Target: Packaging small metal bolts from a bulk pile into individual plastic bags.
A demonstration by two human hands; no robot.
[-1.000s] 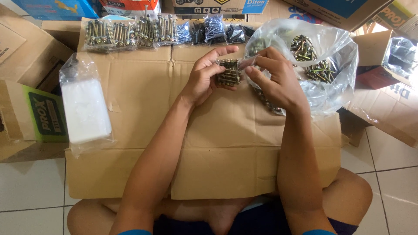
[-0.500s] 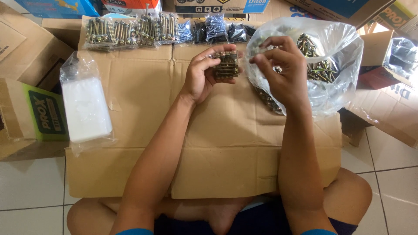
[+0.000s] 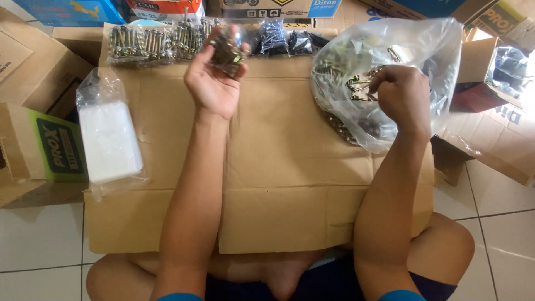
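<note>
We sit cross-legged on a tiled floor (image 3: 44,251) with a flattened cardboard sheet (image 3: 278,167) spread over our lap, and both arms reach out across it. Our left hand (image 3: 214,83) is raised near the sheet's far edge, its fingers (image 3: 207,56) curled together around a small clear packet of screws (image 3: 227,51), which sits between thumb and fingertips just in front of the row of filled packets (image 3: 161,42) lined up along that far edge. Some packets in the row hold brassy screws, others farther right hold darker ones. Our right hand (image 3: 401,95) is well apart from the left, over on the right side of the sheet, dipped into the mouth of a large clear plastic bag (image 3: 390,56) that holds loose brassy screws (image 3: 348,83); its fingers are bunched together on a few of those screws, though the knuckles hide how many they pinch. On the left side of the sheet lies a clear bag holding a white stack (image 3: 108,139), partly overhanging the edge. Cardboard boxes (image 3: 39,150) stand around us on both sides and beyond the far edge.
</note>
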